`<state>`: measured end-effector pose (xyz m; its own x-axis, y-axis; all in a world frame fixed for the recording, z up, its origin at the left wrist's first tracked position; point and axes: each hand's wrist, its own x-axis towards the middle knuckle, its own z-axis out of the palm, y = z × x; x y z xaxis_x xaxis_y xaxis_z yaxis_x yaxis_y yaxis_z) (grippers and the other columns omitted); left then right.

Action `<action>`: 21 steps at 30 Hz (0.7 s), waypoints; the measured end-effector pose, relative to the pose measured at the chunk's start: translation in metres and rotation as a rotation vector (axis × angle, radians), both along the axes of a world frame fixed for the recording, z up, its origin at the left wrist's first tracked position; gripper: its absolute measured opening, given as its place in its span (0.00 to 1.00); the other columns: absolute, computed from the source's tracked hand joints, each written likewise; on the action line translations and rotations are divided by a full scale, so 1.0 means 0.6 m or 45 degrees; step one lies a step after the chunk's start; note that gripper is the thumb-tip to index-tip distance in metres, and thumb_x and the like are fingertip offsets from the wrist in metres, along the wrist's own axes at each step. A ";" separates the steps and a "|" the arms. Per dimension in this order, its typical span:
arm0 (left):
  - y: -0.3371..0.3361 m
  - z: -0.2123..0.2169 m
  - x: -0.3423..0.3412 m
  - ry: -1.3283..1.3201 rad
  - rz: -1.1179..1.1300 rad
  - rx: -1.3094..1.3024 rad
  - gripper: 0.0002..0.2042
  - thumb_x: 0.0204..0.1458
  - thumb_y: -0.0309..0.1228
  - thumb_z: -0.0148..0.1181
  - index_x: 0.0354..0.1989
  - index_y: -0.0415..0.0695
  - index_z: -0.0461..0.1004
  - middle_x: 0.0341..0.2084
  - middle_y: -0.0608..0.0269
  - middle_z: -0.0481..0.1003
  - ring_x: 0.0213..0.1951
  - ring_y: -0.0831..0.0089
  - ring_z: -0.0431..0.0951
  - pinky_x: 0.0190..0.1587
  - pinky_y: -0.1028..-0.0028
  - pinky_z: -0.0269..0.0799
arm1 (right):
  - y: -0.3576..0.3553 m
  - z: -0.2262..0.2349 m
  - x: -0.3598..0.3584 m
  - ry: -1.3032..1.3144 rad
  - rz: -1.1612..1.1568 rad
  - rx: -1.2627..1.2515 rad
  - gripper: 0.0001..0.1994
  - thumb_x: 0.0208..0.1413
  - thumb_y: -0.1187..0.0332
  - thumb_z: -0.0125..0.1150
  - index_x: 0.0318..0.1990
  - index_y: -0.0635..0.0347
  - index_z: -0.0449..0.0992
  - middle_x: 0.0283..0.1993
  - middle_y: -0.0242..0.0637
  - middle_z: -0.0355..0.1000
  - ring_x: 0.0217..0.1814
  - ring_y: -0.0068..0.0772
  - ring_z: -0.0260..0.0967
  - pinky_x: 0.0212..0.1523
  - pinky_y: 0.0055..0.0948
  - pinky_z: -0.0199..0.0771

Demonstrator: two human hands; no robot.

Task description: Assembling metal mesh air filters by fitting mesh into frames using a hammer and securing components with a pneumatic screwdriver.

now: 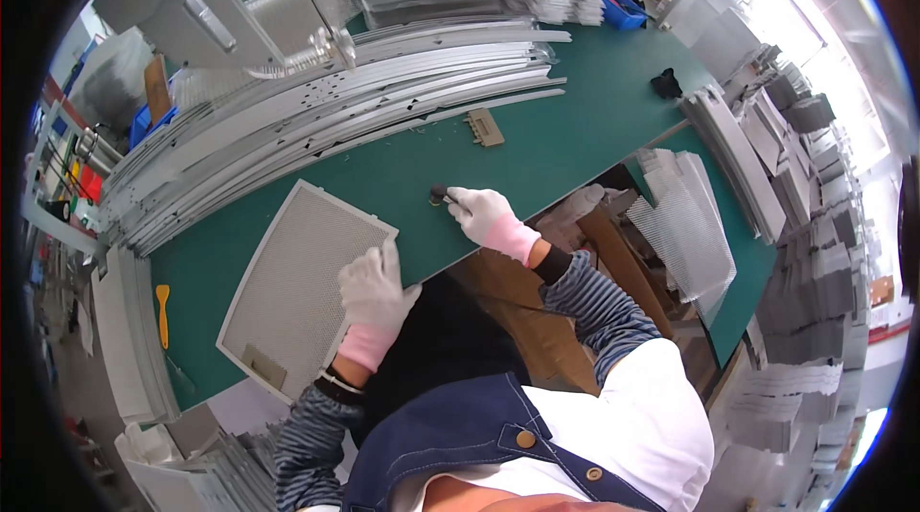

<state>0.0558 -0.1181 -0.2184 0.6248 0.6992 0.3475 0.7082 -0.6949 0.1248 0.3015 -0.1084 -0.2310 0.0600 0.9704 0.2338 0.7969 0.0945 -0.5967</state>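
Observation:
A light grey mesh panel with a thin pale frame [287,287] lies tilted on the green table, its lower end at the near edge. My left hand [374,293], in a white glove with a pink cuff, rests on the panel's right edge near the upper corner, fingers stretched out and thumb apart. Farther right, my right hand [489,222], gloved alike, has its fingertips closed at a small dark round piece [438,194] on the table; its exact kind is unclear. A flat beige piece [264,366] shows at the panel's lower end.
Long pale metal strips [383,81] lie across the table's far side. A beige toothed plate [486,127], a yellow-handled tool [163,315] and a black object [666,83] lie on the green tabletop [594,119]. Mesh sheets [685,224] are at right. A grey machine arm [192,9] overhangs the far left.

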 end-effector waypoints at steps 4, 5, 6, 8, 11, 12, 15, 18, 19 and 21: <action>0.004 -0.054 0.030 0.441 0.199 0.205 0.43 0.37 0.55 0.67 0.58 0.37 0.64 0.43 0.58 0.67 0.41 0.64 0.70 0.42 0.63 0.66 | 0.007 -0.002 -0.008 -0.038 -0.016 -0.071 0.13 0.58 0.62 0.53 0.45 0.60 0.77 0.36 0.51 0.76 0.38 0.53 0.74 0.40 0.43 0.74; 0.000 -0.052 0.031 0.451 0.260 0.097 0.43 0.36 0.53 0.68 0.59 0.38 0.64 0.42 0.59 0.68 0.40 0.64 0.71 0.40 0.64 0.66 | 0.003 -0.005 -0.008 -0.015 -0.014 -0.052 0.13 0.58 0.62 0.53 0.45 0.59 0.77 0.36 0.51 0.76 0.38 0.54 0.74 0.40 0.43 0.74; -0.003 -0.052 0.030 0.460 0.321 -0.011 0.42 0.36 0.51 0.69 0.59 0.38 0.63 0.41 0.59 0.69 0.39 0.65 0.71 0.38 0.64 0.66 | 0.001 -0.007 -0.007 0.008 -0.012 -0.034 0.13 0.58 0.62 0.53 0.45 0.59 0.77 0.36 0.51 0.76 0.38 0.54 0.74 0.40 0.44 0.74; -0.006 -0.066 0.011 0.465 0.247 0.003 0.42 0.35 0.51 0.70 0.58 0.38 0.64 0.41 0.58 0.69 0.38 0.64 0.71 0.37 0.64 0.67 | 0.004 -0.009 -0.006 0.010 -0.015 -0.039 0.13 0.58 0.63 0.53 0.45 0.59 0.77 0.35 0.51 0.76 0.38 0.54 0.74 0.40 0.44 0.74; -0.008 -0.065 -0.004 0.312 0.145 0.121 0.42 0.33 0.51 0.71 0.56 0.38 0.66 0.41 0.57 0.68 0.39 0.63 0.71 0.37 0.63 0.67 | 0.000 -0.009 -0.003 0.005 -0.019 -0.031 0.13 0.58 0.63 0.53 0.45 0.59 0.76 0.35 0.51 0.76 0.38 0.54 0.74 0.40 0.44 0.74; -0.008 -0.054 -0.007 0.150 0.115 0.228 0.42 0.31 0.52 0.71 0.55 0.38 0.67 0.41 0.57 0.68 0.40 0.63 0.71 0.38 0.63 0.67 | -0.001 -0.010 -0.003 -0.005 -0.024 -0.013 0.13 0.58 0.63 0.53 0.45 0.59 0.76 0.35 0.51 0.76 0.37 0.55 0.74 0.39 0.44 0.74; 0.002 -0.013 0.020 0.113 0.106 0.048 0.43 0.31 0.53 0.71 0.55 0.39 0.67 0.45 0.57 0.68 0.42 0.62 0.70 0.41 0.62 0.66 | -0.003 -0.005 -0.008 0.007 -0.017 0.007 0.12 0.58 0.63 0.53 0.44 0.59 0.76 0.34 0.51 0.75 0.37 0.55 0.73 0.38 0.45 0.74; -0.004 -0.038 0.037 0.214 0.249 0.091 0.42 0.31 0.52 0.71 0.55 0.37 0.66 0.44 0.57 0.68 0.43 0.62 0.69 0.42 0.61 0.65 | -0.002 -0.014 -0.007 0.003 -0.008 0.070 0.12 0.58 0.63 0.54 0.43 0.59 0.76 0.34 0.51 0.75 0.36 0.55 0.73 0.37 0.45 0.74; -0.007 -0.041 0.036 0.219 0.281 0.124 0.41 0.33 0.49 0.71 0.55 0.36 0.65 0.42 0.57 0.68 0.41 0.61 0.70 0.42 0.61 0.65 | -0.001 -0.019 -0.005 -0.006 0.000 0.117 0.11 0.58 0.63 0.54 0.42 0.59 0.76 0.33 0.50 0.75 0.35 0.54 0.73 0.37 0.45 0.74; -0.018 -0.047 0.022 0.223 0.184 0.190 0.32 0.40 0.43 0.65 0.53 0.37 0.68 0.36 0.60 0.68 0.38 0.63 0.70 0.38 0.63 0.65 | -0.003 -0.011 -0.008 -0.025 0.002 0.081 0.11 0.57 0.63 0.54 0.42 0.59 0.76 0.33 0.50 0.75 0.35 0.54 0.73 0.37 0.45 0.74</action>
<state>0.0692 -0.1291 -0.2467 0.5823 0.7345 0.3484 0.8029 -0.5868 -0.1048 0.2970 -0.1100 -0.2375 0.0533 0.9537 0.2959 0.8081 0.1329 -0.5739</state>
